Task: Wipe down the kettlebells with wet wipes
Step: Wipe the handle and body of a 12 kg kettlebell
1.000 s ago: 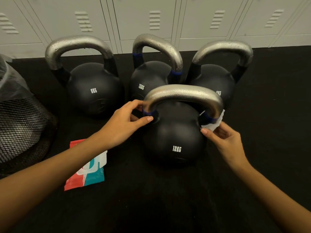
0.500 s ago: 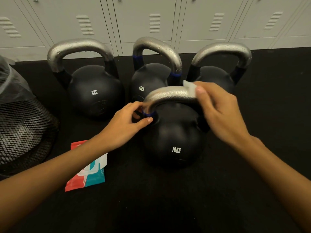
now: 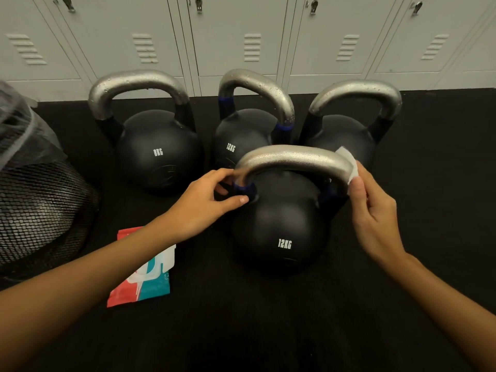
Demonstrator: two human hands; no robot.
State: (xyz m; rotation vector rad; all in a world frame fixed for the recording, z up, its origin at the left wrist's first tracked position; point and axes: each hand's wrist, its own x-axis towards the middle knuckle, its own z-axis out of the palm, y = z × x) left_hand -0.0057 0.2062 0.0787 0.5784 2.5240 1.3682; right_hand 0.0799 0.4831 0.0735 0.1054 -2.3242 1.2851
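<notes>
On the floor (image 3: 268, 331), three kettlebells stand in a row before the lockers (image 3: 241, 36): the 8KG kettlebell (image 3: 158, 151) left, a 12KG kettlebell (image 3: 241, 138) in the middle, a third kettlebell (image 3: 346, 135) right. The front kettlebell (image 3: 281, 224) stands before them. The wipes pack (image 3: 150, 275) lies to its left, the mesh bin (image 3: 40, 205) farther left.

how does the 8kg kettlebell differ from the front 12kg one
The 8kg kettlebell stands untouched at back left; the front 12kg kettlebell is held by the left hand while the right hand wipes its handle. Its handle base bands are blue, the 8kg's black. Both have black bodies, silver handles.
</notes>
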